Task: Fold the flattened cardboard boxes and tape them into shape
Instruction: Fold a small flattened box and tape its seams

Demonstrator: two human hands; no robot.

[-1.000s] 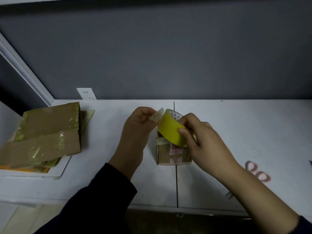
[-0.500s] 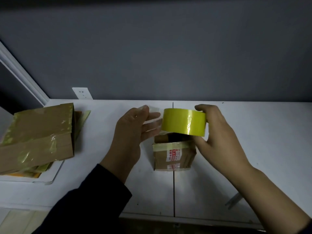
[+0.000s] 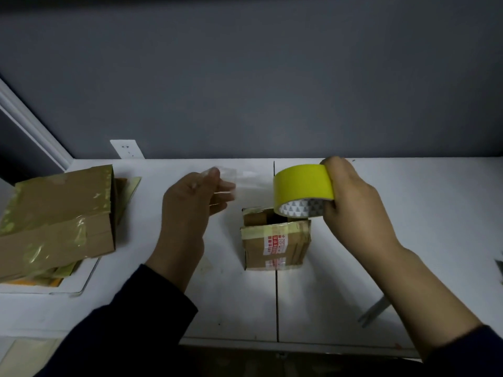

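A: Head view. Left hand (image 3: 190, 213) pinches the free end of the clear strip (image 3: 245, 180); right hand (image 3: 353, 210) grips the yellow roll (image 3: 302, 183) over the open-topped box (image 3: 275, 240) on the table (image 3: 408, 240).
B: We hold the strip taut and level, centre it on the box, then press down.

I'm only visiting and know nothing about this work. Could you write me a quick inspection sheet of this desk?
Surface: white table with a seam down its middle.
Job's things: small cardboard box standing with its top open; yellow tape roll above it; clear tape strip drawn out leftward; stack of taped cardboard boxes at left on a white tray.
Clutter: grey blades, probably scissors, partly hidden by the right forearm.
Grippers: left hand pinches the strip's end; right hand grips the roll.
Cables: nothing seen.
Surroundings: grey wall; white wall socket.
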